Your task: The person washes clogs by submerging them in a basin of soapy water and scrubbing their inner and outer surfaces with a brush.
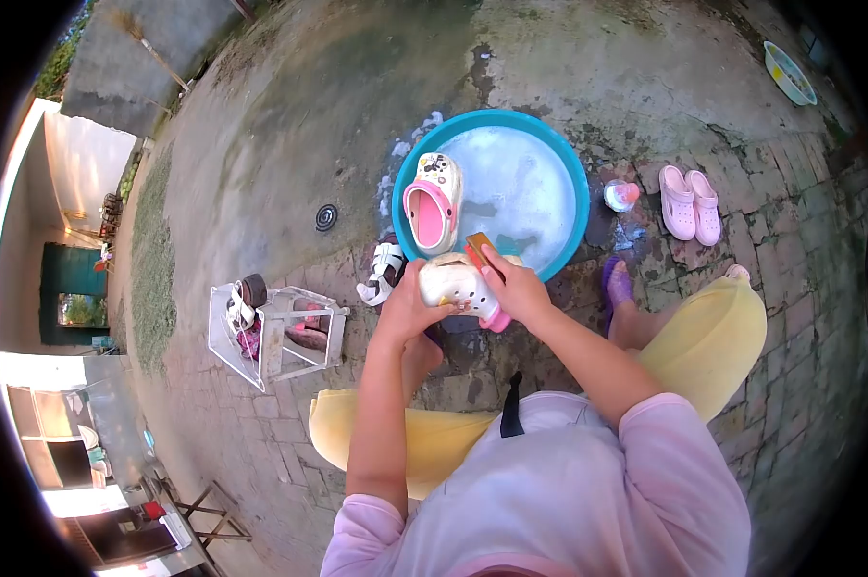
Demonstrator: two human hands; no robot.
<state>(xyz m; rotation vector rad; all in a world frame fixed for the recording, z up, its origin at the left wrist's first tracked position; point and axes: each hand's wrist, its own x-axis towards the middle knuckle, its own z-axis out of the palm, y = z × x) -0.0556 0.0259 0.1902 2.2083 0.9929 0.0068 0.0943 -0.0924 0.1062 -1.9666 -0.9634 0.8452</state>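
My left hand point(413, 306) grips a white clog with pink trim point(450, 285) by its side, over the near rim of a round teal basin point(578, 183). In my right hand point(519, 288) is a scrubbing brush with an orange-brown back point(479, 246), held against the clog. Its bristles are mostly hidden. The matching clog point(433, 204), with a pink inside and small charms, leans in the left part of the basin. Whitish soapy water point(511, 173) fills the basin.
A white rack point(278, 332) holding shoes stands left, with a white-and-dark sandal point(383, 272) nearer the basin. To the right are a small pink-and-white container point(620, 196) and a pair of pink clogs point(691, 205). A black coil point(326, 217) lies on the paving.
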